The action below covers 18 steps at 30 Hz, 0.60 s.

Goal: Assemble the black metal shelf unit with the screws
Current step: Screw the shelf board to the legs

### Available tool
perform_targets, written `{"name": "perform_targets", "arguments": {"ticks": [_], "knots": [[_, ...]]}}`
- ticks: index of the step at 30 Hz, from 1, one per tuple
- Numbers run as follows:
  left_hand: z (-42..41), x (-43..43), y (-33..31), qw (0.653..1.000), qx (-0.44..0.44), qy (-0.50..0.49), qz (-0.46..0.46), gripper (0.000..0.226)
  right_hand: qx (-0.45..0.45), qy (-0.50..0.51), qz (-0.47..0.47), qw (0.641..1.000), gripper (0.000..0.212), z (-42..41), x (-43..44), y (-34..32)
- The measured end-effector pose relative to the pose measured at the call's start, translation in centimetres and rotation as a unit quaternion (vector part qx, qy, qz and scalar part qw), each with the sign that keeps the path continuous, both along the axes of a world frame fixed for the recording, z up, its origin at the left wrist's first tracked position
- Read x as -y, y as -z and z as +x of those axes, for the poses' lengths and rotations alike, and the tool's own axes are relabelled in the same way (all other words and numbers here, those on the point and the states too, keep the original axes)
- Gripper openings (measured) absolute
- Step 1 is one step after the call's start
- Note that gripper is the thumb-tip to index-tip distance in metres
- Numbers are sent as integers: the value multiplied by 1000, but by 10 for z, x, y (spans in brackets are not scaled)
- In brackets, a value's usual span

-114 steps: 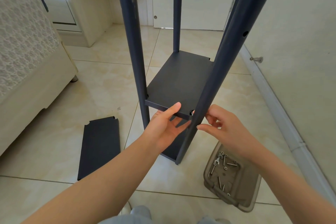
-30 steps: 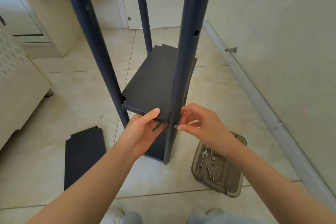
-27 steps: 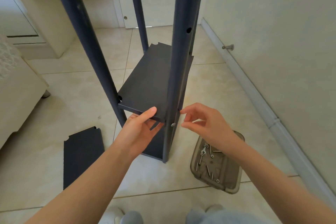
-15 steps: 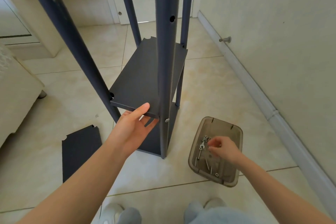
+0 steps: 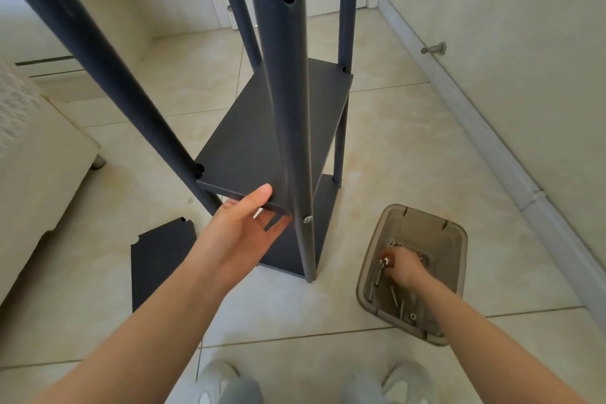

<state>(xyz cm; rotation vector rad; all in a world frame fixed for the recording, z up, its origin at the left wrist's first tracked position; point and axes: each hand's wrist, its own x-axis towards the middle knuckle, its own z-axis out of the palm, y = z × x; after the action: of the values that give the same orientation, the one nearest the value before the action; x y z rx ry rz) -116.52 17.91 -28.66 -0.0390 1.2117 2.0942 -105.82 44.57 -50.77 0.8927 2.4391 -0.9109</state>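
The black metal shelf unit [image 5: 285,75] is seen standing upright on the tiled floor [image 5: 410,147], just ahead of the person's shoes, with its bottom shelf panel [image 5: 295,256] at the foot of the four posts. The middle shelf panel [image 5: 255,141] is clamped at its near edge by the left hand [image 5: 244,233], thumb on top and fingers beneath. One fitted screw head [image 5: 307,219] shows on the near right post [image 5: 300,174], level with that edge. The right hand [image 5: 401,266] is lowered into the translucent plastic tray [image 5: 459,239], its fingertips closed together on what appears to be a screw [image 5: 382,262], while more screws [image 5: 393,300] lie loose beneath it. The step in hand is judged to be the fetching of the next fastener, probably for the near left post [image 5: 98,52], where the panel's notched corner [image 5: 199,170] meets the tube. The panel should be kept level and pressed into that notch so that hole and thread stay aligned. Only a single screw should be lifted, held by its head, so that it can be started straight. Each screw is best left slightly loose until all the corners are caught, then tightened. The support under the panel should not be released before that, since one fastener is unlikely to hold it square. A spare shelf panel [image 5: 160,259] lies flat on the floor to the left.
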Motion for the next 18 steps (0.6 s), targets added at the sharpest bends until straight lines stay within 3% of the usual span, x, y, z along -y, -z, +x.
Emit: {"name": "perform_targets", "arguments": {"ticks": [3,10,18], "knots": [[0,0,1,1000,4,0,5,21,7,-20,15,1000,39,1,-1,8],[3,-3,-3,1000,9,-9,-6,48,0,-48,58,997,19,3,4,14],[2,-4,-4,1000,8,-11,-8,43,-4,-57,74,996,7,3,6,13]]}}
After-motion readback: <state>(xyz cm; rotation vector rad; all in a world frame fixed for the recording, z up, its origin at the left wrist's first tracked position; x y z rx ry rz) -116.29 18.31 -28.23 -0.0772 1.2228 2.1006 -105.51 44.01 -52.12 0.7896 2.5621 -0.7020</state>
